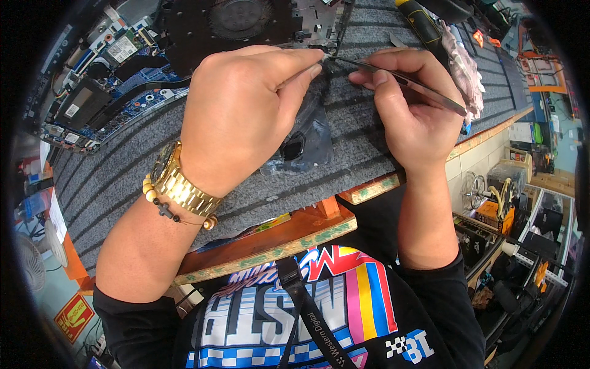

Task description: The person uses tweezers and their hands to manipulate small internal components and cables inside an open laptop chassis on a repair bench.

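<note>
Slim dark metal tweezers (430, 95), held in the right hand (418, 126) between thumb and fingers, back end out past the palm, tip pointing at the left fingertips. Pencil-style hold, likely for fine tip control. Can't tell if the tips are squeezed together.

Left hand (239, 101): thumb and index closed in a pinch right at the tweezer tip, back of hand up. Tiny pale bit there, too small to identify or say if it's gripped. Hands meeting tip to tip probably lets one steady while the other works.

Below the pinch, toward the body: dark glossy see-through plastic sheet (316, 144) with a black oval patch, flat on the grey fabric mat with dark stripes (362, 138). Mat presumably guards parts from the hard bench.

Left of the left hand: opened electronics chassis with blue circuit board (80, 111), boards exposed, near enough for reach. Beyond the right fingers: yellow-and-black tool handle (424, 24), crumpled pinkish-white cloth (461, 74) beside it, both clear of the grip
</note>
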`<state>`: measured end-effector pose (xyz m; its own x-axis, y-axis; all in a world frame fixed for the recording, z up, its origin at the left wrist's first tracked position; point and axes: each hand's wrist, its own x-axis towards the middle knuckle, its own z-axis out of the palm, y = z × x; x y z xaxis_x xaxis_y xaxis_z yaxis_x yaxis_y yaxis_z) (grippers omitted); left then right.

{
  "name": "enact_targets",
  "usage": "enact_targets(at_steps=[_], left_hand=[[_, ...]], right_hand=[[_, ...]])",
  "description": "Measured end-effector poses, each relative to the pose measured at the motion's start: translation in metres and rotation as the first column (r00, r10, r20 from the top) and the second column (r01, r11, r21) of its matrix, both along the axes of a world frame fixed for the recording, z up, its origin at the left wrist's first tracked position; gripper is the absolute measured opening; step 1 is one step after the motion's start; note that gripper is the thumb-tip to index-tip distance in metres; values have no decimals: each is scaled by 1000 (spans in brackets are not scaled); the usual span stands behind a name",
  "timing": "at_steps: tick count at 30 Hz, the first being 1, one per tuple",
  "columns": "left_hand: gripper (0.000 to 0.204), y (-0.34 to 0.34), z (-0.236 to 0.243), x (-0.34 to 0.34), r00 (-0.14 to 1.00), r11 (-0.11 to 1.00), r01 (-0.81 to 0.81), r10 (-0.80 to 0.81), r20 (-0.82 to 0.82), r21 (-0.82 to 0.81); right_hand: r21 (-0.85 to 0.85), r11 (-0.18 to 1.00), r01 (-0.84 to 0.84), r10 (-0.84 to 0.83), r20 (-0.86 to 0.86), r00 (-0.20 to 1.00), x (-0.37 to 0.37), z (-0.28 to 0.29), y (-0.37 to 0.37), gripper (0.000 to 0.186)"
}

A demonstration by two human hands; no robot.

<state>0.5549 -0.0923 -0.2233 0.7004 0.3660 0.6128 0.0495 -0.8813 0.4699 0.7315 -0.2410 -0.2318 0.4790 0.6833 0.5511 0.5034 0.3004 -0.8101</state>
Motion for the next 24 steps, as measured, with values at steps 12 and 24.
enact_targets(at_steps=[12,24], left_hand=[[20,-2,3,0,1000,1000,3,-3,-6,-27],[21,-1,2,1,1000,1000,8,-7,-13,8]], right_hand=[[-10,1000,-15,15,17,1000,3,1,-1,10],[-18,1000,13,-12,51,999,2,1,1,11]])
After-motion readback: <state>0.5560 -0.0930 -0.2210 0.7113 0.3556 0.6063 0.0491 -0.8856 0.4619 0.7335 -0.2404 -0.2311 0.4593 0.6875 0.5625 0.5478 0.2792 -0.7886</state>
